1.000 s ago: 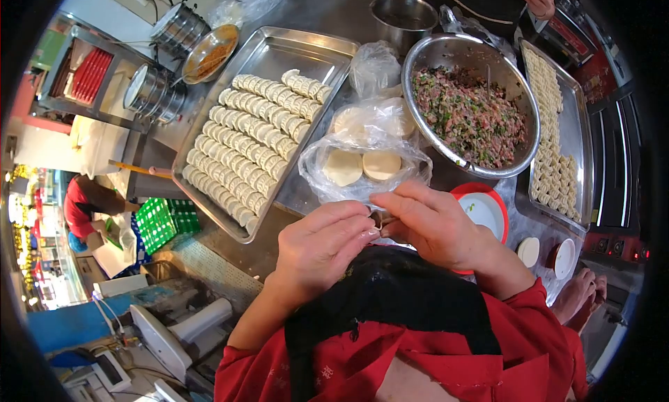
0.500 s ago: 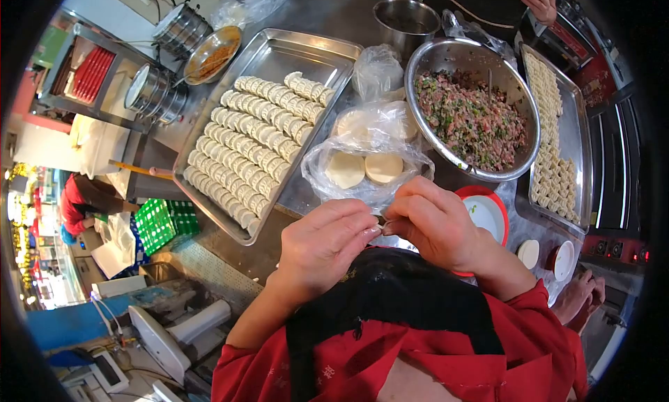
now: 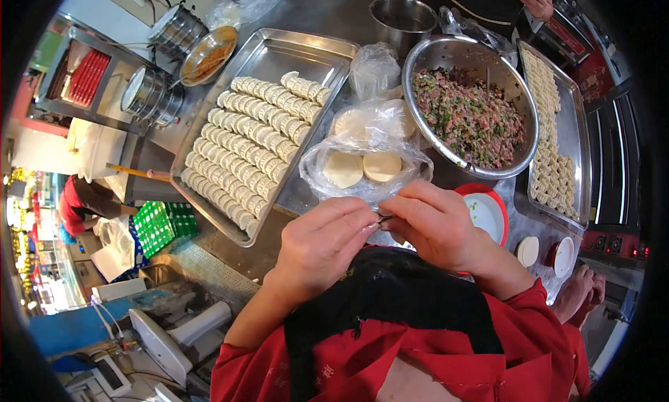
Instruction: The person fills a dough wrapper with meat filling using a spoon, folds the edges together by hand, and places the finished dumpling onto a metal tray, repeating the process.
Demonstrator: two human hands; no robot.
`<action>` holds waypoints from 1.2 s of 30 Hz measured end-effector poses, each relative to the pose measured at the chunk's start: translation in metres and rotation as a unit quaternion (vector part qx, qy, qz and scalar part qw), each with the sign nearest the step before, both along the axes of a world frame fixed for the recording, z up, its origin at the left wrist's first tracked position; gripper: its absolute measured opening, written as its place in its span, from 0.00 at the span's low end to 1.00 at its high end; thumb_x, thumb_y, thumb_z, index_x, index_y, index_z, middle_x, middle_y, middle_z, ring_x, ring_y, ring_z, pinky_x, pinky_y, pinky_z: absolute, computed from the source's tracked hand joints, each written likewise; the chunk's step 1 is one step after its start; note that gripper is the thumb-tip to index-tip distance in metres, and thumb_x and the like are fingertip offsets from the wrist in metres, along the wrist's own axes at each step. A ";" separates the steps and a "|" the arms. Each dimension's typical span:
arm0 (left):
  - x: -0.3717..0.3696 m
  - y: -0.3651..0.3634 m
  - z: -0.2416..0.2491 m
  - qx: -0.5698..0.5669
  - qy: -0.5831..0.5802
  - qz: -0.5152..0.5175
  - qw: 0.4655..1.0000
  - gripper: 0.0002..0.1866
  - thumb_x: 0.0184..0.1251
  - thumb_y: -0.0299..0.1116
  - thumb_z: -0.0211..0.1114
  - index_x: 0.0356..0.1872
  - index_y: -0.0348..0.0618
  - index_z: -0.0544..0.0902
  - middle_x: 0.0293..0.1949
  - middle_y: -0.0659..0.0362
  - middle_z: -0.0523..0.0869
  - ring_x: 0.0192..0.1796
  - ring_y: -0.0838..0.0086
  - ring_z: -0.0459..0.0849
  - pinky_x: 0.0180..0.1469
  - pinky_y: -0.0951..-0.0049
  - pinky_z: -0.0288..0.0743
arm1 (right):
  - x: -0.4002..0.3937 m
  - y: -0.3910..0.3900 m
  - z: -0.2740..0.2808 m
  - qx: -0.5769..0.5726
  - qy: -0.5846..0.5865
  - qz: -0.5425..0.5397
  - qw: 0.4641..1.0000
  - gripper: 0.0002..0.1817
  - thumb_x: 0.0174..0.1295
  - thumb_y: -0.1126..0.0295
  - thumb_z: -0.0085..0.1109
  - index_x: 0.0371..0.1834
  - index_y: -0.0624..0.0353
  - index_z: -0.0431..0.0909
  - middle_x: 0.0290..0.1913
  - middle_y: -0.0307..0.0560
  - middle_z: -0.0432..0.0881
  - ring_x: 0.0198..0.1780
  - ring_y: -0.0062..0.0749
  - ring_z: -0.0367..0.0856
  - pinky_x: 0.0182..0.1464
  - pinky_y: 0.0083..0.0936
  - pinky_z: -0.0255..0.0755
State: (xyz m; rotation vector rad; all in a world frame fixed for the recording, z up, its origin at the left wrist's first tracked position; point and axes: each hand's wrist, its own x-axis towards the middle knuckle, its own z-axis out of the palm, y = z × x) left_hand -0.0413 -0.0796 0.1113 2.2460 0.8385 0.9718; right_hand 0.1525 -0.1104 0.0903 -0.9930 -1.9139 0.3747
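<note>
My left hand [image 3: 327, 242] and my right hand [image 3: 433, 224] meet in front of the black apron, fingertips pinched together. Between them is a dumpling [image 3: 382, 214], mostly hidden by the fingers. Just beyond lies an open clear plastic bag [image 3: 317, 171] with round dough wrappers [image 3: 344, 169] in it. A large steel bowl [image 3: 446, 51] of minced meat filling [image 3: 467, 113] with green bits stands behind my right hand, a utensil upright in it. To the left, a metal tray [image 3: 310, 49] carries several rows of pleated dumplings [image 3: 254, 134].
A red-rimmed white bowl [image 3: 486, 217] sits beside my right hand, near a round wrapper stack [image 3: 527, 251]. Another tray [image 3: 580, 141] of dumplings stands at the right. Other people's hands show at top right [image 3: 536, 1] and lower right [image 3: 580, 294]. A steel pot [image 3: 403, 15] stands at the back.
My fingers have shifted slightly along the dumpling's edge, still pinching it. At top right, the other person's hand has moved a little. The view has shifted slightly.
</note>
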 end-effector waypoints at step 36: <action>-0.003 0.001 -0.010 -0.549 -0.189 -0.144 0.802 0.34 0.65 0.16 0.57 0.71 0.38 0.56 0.54 0.50 0.78 0.53 0.75 0.77 0.55 0.76 0.71 | 0.000 0.007 0.021 0.004 0.072 -0.005 0.997 0.10 0.48 0.78 0.68 0.33 0.62 0.78 0.32 0.48 0.77 0.30 0.40 0.78 0.29 0.30 0.72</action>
